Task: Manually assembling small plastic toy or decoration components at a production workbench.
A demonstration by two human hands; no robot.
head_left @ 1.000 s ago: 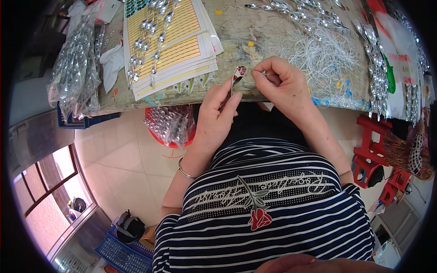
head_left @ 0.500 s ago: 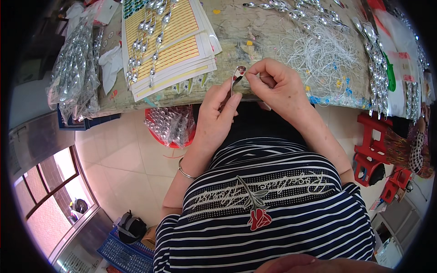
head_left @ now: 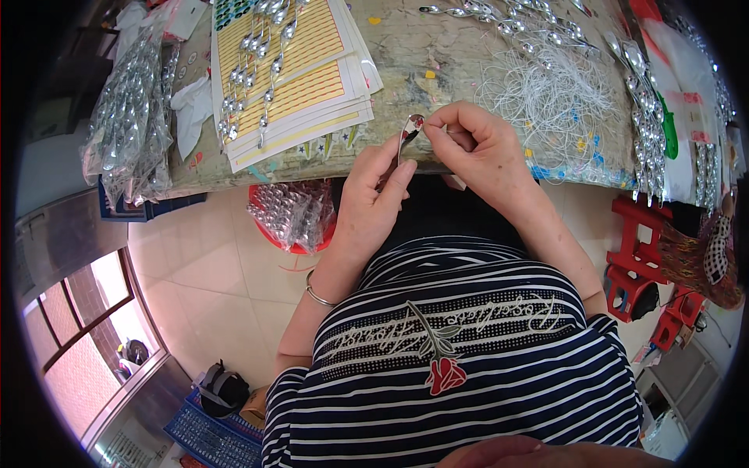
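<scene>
Over the near edge of the table, my left hand (head_left: 374,195) is closed on a small, shiny silver piece with a rounded top (head_left: 414,122), held upright between thumb and fingers. Red and dark patches show on its surface, perhaps reflections. Just to its right, my right hand (head_left: 484,152) has thumb and forefinger pinched together beside the rounded top. Whatever lies in that pinch is too small to make out. Beyond my left hand are printed sheets with yellow and red rows (head_left: 320,86), with silver twisted strands (head_left: 268,97) lying across them.
A tangle of white string (head_left: 562,105) lies at the right of the table (head_left: 421,47). More silver strands (head_left: 644,132) hang at the right edge, near a green-handled tool (head_left: 669,132). Bagged silver pieces (head_left: 133,117) hang at left. Below is a red basin (head_left: 328,232); red stools (head_left: 636,234) stand right.
The silver piece has tilted slightly, so its rounded top shows differently. Both hands stay almost in place, with the right pinch still beside it.
</scene>
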